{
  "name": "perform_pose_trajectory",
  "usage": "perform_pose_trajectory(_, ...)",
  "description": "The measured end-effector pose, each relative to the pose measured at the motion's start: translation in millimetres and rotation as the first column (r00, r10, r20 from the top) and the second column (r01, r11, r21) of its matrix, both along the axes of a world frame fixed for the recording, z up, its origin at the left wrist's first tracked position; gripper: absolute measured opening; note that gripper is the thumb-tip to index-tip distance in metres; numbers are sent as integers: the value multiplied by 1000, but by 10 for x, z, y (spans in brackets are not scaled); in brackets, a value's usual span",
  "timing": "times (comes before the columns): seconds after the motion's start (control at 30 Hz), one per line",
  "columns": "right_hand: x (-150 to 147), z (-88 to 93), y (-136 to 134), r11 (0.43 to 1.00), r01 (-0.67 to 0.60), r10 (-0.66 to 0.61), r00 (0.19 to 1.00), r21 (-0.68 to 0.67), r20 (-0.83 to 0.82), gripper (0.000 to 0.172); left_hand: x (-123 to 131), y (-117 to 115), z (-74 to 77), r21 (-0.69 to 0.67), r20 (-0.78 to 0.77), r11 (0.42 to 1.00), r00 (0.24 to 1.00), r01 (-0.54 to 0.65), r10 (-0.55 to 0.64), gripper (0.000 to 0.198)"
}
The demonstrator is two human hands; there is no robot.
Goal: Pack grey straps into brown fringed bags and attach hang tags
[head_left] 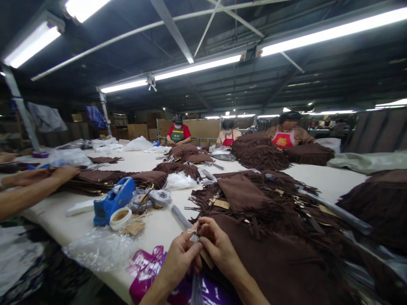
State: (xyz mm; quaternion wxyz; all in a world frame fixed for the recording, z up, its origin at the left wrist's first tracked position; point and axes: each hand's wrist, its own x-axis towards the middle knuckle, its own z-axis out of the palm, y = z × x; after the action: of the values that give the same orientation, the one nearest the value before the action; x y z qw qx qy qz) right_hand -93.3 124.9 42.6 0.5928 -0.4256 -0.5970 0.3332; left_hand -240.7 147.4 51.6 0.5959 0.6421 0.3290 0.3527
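Observation:
My left hand (181,258) and my right hand (218,248) meet at the near table edge, fingers pinched together on a small string and a brown card tag (206,257). A thin clear plastic strip (196,290) hangs below them. Just beyond my right hand lies a dark brown fringed suede bag (270,250), with another bag (241,192) carrying a tan tag behind it.
A blue tape dispenser (111,202), a tape roll (121,217), loose tags and clear bags lie at left on the white table (159,228). A co-worker's arms (32,182) reach in from the left. Three aproned people sit at the far side behind bag piles (260,154).

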Motion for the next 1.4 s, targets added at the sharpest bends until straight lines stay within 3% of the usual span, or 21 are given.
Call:
perform_pose_trajectory(0.07,-7,11,-4,1000,-2,2,1000,3,-1,39,-1,-80,101,9,-48,999,997,52,-52,74)
perform_pose_trajectory(0.2,-34,13,26,995,-90,74,948,-37,-311,44,-35,-127,260,1,-184,994,977,113,-111,66)
perform_pose_trajectory(0.3,-55,-2,48,988,-156,136,906,-19,-401,47,-44,-88,281,-18,-264,992,957,124,-124,67)
perform_pose_trajectory(0.5,-42,37,-23,999,-53,53,998,0,-37,31,-13,-63,200,26,-351,990,929,137,-119,49)
perform_pose_trajectory(0.63,-30,114,-96,992,-44,19,979,116,204,11,-14,-37,132,93,-379,992,924,87,-46,36)
perform_pose_trajectory(0.7,-42,137,-114,985,-61,21,969,161,244,12,-16,-22,108,86,-391,992,919,87,-47,31)
perform_pose_trajectory(0.83,-73,141,-106,984,-42,14,987,172,160,12,8,-3,75,3,-372,997,925,83,-76,29)
perform_pose_trajectory(0.97,12,124,-57,996,-27,26,1000,88,8,15,1,47,25,-105,-281,993,956,60,-88,43)
perform_pose_trajectory(1.1,171,143,-45,997,-79,79,997,-7,-19,22,-93,125,-18,-269,16,962,998,-52,58,46)
perform_pose_trajectory(1.17,201,162,-67,989,-151,151,986,-14,68,19,-148,155,-1,-398,156,911,970,-113,188,36)
perform_pose_trajectory(1.23,188,172,-99,977,-210,213,963,-32,167,11,-201,181,48,-558,246,816,908,-153,339,19)
perform_pose_trajectory(1.3,160,167,-126,976,-203,216,946,-80,243,3,-263,211,119,-660,304,734,837,-159,455,24)
perform_pose_trajectory(1.4,147,131,-136,981,-144,178,938,-130,298,25,-382,271,222,-668,360,723,772,-179,524,36)
